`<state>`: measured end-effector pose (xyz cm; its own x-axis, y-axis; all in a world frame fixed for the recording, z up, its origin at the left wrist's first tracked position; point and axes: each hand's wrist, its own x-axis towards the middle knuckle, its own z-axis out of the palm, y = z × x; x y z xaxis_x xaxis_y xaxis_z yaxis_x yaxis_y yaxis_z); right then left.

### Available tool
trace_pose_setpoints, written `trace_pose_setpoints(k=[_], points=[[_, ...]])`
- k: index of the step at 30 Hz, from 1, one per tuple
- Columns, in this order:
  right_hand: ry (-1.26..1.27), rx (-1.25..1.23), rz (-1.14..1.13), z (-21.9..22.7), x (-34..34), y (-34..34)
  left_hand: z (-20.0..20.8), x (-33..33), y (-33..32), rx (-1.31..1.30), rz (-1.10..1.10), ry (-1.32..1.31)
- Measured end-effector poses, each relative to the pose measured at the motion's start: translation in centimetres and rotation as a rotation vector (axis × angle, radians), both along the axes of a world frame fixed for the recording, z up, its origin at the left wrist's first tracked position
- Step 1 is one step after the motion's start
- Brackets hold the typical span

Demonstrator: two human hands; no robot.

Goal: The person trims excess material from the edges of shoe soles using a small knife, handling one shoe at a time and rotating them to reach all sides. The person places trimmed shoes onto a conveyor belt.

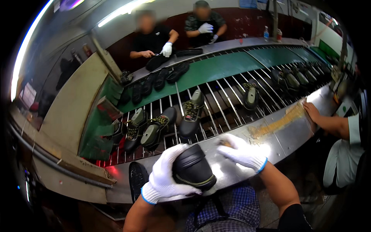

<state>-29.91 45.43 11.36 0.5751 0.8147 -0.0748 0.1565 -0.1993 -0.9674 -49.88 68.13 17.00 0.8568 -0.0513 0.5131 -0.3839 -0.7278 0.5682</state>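
My left hand point(162, 176), in a white knitted glove with a blue cuff, grips a black shoe point(192, 164) from its left side. The shoe is tilted over the near metal ledge, and a yellowish line runs along its lower edge. Just right of the shoe, my gloved right hand point(245, 154) is raised above the ledge with its fingers curled. Something small and brownish shows at those fingers, too blurred to name. A loose black sole point(137, 178) lies on the ledge to the left of my left hand.
Past the ledge point(270, 141), a rod conveyor point(226, 102) carries several black shoes with patterned laces. Behind it, a green belt point(220, 67) bears several black soles point(160, 78). Two people work at the far side. Another person's bare hand point(311, 112) rests on the ledge at right.
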Motion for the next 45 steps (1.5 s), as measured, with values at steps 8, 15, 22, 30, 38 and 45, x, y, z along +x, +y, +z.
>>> trace_pose_setpoints(k=[8, 15, 22, 30, 38, 45], points=[[0.403, -0.082, -0.492, -3.2, -1.6, -6.7, -5.2, 6.2, -1.5, 0.482, 0.017, 0.587], [-0.352, -0.440, -0.071, -0.8, -7.7, -7.3, -7.4, 4.5, 4.3, 0.054, -0.040, 0.620], [-0.809, -0.441, 0.063, -0.9, -7.2, -0.9, -8.4, 2.5, 1.6, -0.023, 0.168, 0.603], [-0.223, -0.491, 0.053, -2.0, -7.0, 0.6, -8.0, 1.5, 1.1, 0.148, 0.084, 0.440], [-0.537, -0.623, 0.105, -3.9, -6.6, -2.1, -7.0, 4.0, 2.1, 0.344, -0.025, 0.448], [-0.693, -0.639, -0.045, -0.4, -3.1, -3.7, -3.2, 10.4, -2.0, 0.478, 0.131, 0.634]])
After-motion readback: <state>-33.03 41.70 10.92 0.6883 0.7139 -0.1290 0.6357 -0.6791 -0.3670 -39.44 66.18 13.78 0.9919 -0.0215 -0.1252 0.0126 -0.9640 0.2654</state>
